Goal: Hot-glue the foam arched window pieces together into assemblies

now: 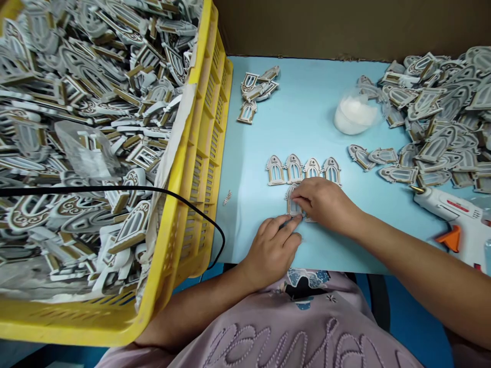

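A small arched window ornament (293, 200), white-grey with gold-brown sides, lies on the light blue table (253, 153) in front of me. My right hand (326, 204) is over it, thumb and index finger pinched together at its middle. What the pinch holds, if anything, is too small to make out. My left hand (274, 248) rests palm down, fingers stretched forward, fingertips at the ornament's lower edge. Beside it another ornament (310, 220) is mostly covered by my right hand. Just beyond, several like ornaments (294, 168) stand in a row, arches pointing away from me.
A yellow crate (213, 102) heaped with similar ornaments fills the left; a black cable (192, 204) crosses it. At right lie an ornament pile (441, 112) and a white glue gun (452, 209). A cup of white material (355, 115) and a small cluster (255, 89) sit farther back.
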Tool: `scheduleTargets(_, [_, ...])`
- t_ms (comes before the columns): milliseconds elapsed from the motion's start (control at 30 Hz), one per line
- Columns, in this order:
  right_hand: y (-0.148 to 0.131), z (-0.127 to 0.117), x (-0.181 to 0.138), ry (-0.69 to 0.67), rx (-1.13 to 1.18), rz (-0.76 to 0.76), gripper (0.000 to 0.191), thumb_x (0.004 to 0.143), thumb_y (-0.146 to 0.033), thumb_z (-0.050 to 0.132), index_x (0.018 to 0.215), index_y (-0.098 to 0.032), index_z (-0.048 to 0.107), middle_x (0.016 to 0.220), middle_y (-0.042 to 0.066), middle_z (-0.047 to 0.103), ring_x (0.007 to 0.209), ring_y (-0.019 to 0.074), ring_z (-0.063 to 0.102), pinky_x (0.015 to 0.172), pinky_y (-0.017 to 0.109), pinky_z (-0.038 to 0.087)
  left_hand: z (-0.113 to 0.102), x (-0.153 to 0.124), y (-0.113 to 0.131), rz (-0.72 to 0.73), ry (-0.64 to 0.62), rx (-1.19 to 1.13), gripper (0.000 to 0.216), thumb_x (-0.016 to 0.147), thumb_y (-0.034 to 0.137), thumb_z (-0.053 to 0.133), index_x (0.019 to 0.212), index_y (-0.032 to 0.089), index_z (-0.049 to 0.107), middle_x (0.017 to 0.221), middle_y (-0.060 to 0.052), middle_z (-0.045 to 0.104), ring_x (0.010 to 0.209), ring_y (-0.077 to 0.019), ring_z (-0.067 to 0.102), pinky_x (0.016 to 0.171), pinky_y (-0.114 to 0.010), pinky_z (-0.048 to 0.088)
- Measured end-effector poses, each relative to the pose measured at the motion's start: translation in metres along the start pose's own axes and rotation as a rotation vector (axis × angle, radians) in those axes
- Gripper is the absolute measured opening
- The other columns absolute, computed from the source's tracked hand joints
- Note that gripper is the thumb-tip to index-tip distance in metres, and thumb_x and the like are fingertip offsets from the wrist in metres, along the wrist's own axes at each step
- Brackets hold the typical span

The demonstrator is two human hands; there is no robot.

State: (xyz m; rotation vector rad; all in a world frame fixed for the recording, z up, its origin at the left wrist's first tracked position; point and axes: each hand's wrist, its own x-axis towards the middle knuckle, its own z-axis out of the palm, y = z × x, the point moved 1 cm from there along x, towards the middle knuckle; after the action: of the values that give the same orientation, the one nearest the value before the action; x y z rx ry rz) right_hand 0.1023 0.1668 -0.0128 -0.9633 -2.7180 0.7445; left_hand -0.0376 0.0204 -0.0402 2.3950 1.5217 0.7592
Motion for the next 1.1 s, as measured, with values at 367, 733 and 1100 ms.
scheduleTargets(367, [0.007,0.018,-0.02,0.123,0.103,0.003,0.025,0.098,-0.025,0.052,0.092,-0.015,0.075,0.09,0.013,0.065,0.09,0.0264,0.055,0.086,0.044,0.045,-0.003,0.003,0.0,-0.138,-0.012,-0.28,0.011,0.091,0.014,0.059,0.095,0.019,0.068,0.137,-0.008,0.065,0.122,-0.0307,0.057,0.1,-0.05,0.046])
scheduleTargets(733, [-0.041,-0.01,-0.02,0.108,0.751,0.159,0.028,0.085,-0.046,0.073,0.093,-0.02,0.065,0.08,0.004,0.071,0.071,0.0174,0.068,0.063,0.029,0.056,-0.041,0.04,-0.01,-0.791,0.373,-1.111,0.027,0.089,0.042,0.064,0.082,0.017,0.059,0.073,-0.004,0.07,0.062,-0.0134,0.064,0.058,-0.023,0.048])
scheduleTargets(1100, [-0.057,-0.021,-0.02,0.244,1.098,0.282,0.024,0.08,-0.04,0.076,0.091,-0.02,0.068,0.079,0.002,0.07,0.071,0.0134,0.066,0.064,0.026,0.056,-0.049,0.043,-0.003,-0.797,0.383,-1.145,0.037,0.076,0.049,0.079,0.074,0.018,0.059,0.065,0.0,0.07,0.055,-0.0126,0.064,0.053,-0.023,0.049])
